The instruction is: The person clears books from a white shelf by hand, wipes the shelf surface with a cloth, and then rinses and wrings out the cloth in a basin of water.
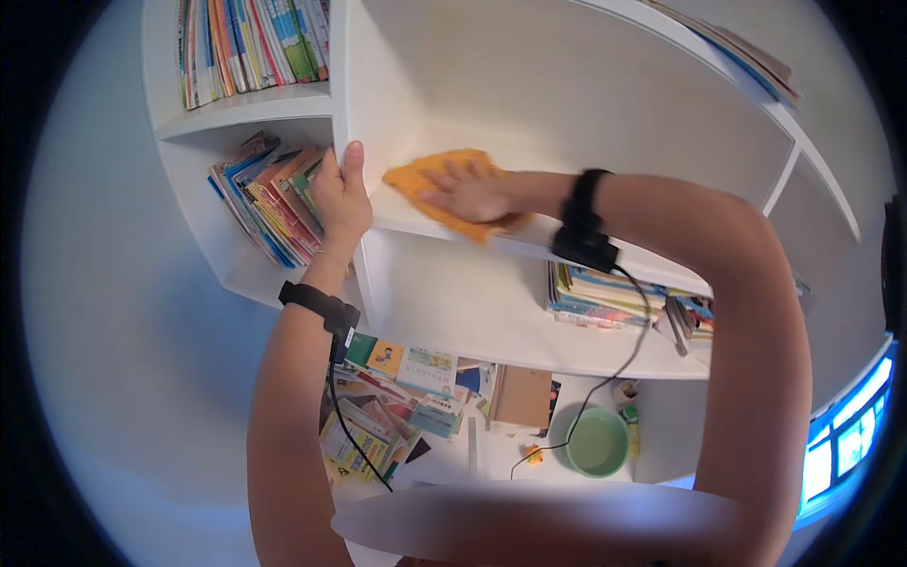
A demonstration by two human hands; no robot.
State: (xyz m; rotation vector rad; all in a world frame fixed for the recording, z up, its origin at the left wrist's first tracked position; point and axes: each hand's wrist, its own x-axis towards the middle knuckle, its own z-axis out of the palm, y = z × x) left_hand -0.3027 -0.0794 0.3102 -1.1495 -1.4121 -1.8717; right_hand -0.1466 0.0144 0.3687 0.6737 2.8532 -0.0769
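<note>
My left hand point(342, 194) is closed round the front edge of the white upright divider point(342, 76) of a bookcase, thumb on the right side. My right hand point(470, 192) lies flat with its fingers apart on an orange cloth point(446, 163), pressing it against a white shelf board point(392, 210). Part of the cloth hangs over the board's front edge. Slight blur covers the right hand. Left of the divider, leaning books point(269, 203) fill a lower compartment close to my left hand. A black band with a cable sits on each wrist.
Upright books point(250, 47) stand at the upper left, and stacked books point(605, 293) lie on the lower shelf. Below, loose books point(406, 378), a brown cardboard-like item point(520, 397) and a green basin point(597, 442) rest on a white surface. Both cables hang downward past my arms.
</note>
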